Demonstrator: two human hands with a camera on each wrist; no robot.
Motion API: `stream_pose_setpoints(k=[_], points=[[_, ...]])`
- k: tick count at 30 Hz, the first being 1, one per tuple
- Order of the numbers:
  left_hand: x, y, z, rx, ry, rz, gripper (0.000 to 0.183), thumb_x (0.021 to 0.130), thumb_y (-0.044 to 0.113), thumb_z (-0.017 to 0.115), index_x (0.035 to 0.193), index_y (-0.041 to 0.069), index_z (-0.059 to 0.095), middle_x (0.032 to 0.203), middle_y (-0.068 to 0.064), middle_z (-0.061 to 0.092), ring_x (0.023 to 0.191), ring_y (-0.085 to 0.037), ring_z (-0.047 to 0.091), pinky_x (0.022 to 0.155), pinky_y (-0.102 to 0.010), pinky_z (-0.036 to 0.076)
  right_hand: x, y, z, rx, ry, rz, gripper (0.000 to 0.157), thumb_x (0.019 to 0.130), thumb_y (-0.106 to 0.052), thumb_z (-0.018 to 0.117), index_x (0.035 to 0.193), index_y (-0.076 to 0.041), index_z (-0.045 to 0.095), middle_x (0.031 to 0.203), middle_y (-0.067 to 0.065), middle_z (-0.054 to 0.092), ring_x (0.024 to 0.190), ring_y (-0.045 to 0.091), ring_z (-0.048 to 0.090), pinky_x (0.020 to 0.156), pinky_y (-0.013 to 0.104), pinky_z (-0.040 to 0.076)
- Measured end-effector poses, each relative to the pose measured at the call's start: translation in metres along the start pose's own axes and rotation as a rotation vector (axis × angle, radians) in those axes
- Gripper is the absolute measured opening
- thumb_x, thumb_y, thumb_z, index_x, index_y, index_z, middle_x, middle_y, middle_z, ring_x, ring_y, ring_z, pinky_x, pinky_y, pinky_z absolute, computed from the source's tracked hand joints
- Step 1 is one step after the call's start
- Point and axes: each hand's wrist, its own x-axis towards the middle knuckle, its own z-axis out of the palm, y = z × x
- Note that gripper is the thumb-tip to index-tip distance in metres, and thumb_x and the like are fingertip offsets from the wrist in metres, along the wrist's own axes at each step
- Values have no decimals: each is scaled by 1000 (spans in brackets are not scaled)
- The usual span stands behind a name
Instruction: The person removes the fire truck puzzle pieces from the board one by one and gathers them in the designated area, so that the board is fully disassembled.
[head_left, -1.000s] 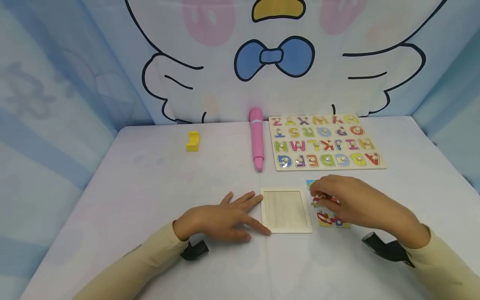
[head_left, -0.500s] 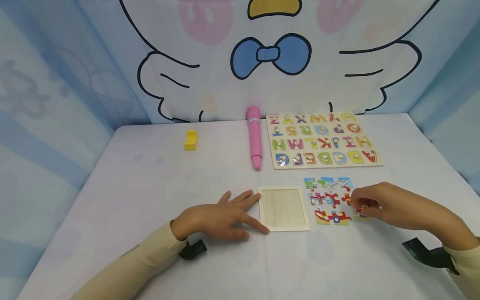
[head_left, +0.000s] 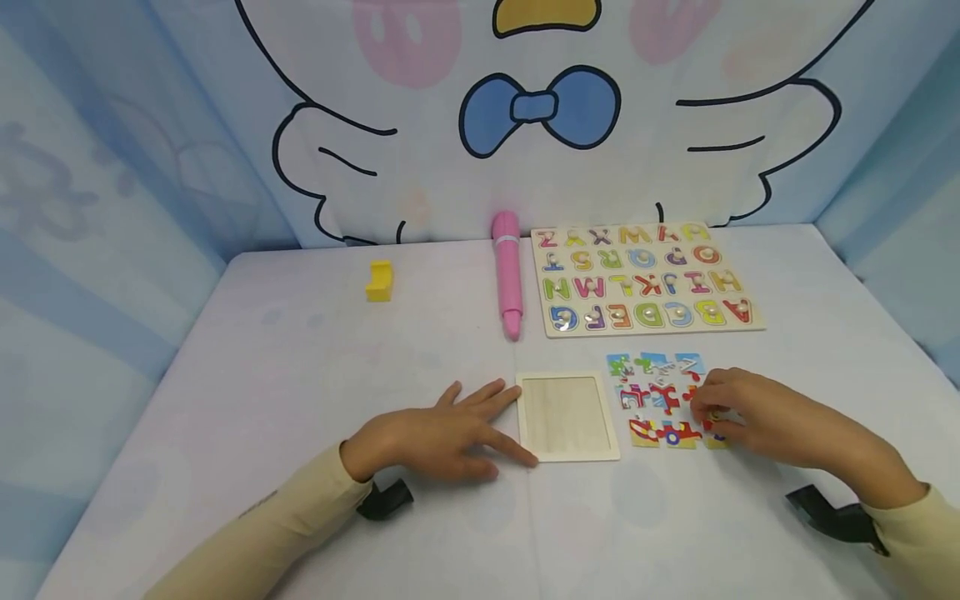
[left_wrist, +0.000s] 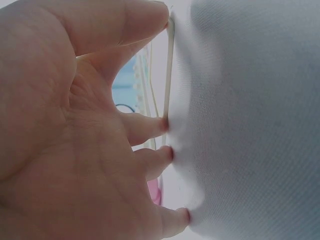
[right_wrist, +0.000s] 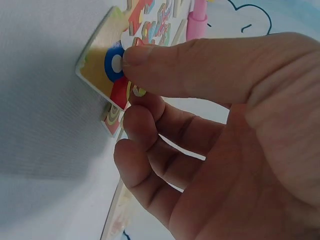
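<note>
A shallow wooden puzzle tray [head_left: 567, 418] lies flat in front, its recess bare. My left hand [head_left: 442, 437] lies spread at the tray's left side, its fingertips touching the edge; in the left wrist view the fingers [left_wrist: 150, 127] reach to the thin rim. To the right of the tray, several jigsaw pieces [head_left: 663, 398] with a colourful vehicle picture lie in rows. My right hand [head_left: 772, 417] pinches the jigsaw piece [right_wrist: 95, 67] with a blue wheel at the lower right of these rows. In the head view the hand partly covers it.
Behind the pieces lies a wooden alphabet board [head_left: 648, 283] with knobbed letters. A thick pink pen [head_left: 509, 275] lies left of it. Farther left stands a small yellow block [head_left: 380, 282]. A printed curtain [head_left: 420, 167] hangs behind the table.
My right hand has moved right from over the rows of pieces, then slightly back left with the lower-right piece, bringing it against its row. The left hand stays at the tray.
</note>
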Motion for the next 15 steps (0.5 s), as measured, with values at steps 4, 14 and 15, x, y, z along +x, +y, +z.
stream_pose_setpoints(k=[4, 14, 15], points=[[0, 0, -1, 5, -2, 1, 41, 102, 23, 62, 137, 44, 64, 172, -4, 6, 157, -22, -9, 118, -67, -3, -1, -2, 2, -6, 11, 13, 23, 81, -11, 86, 93, -24, 71, 94, -12, 58, 89, 13, 53, 77, 34, 54], [0, 1, -2, 2, -8, -5, 41, 102, 23, 62, 137, 45, 64, 172, -3, 7, 157, -22, -9, 119, -67, -3, -1, -1, 5, -27, 37, 16, 23, 81, -9, 85, 92, -21, 69, 91, -12, 55, 84, 12, 49, 72, 32, 50], [0, 1, -2, 4, -8, -5, 41, 102, 23, 62, 137, 45, 64, 172, -3, 7, 157, -23, -9, 119, -67, -3, -2, -1, 6, -31, 39, 15, 23, 81, -9, 85, 91, -21, 68, 91, -12, 55, 85, 12, 49, 72, 33, 50]])
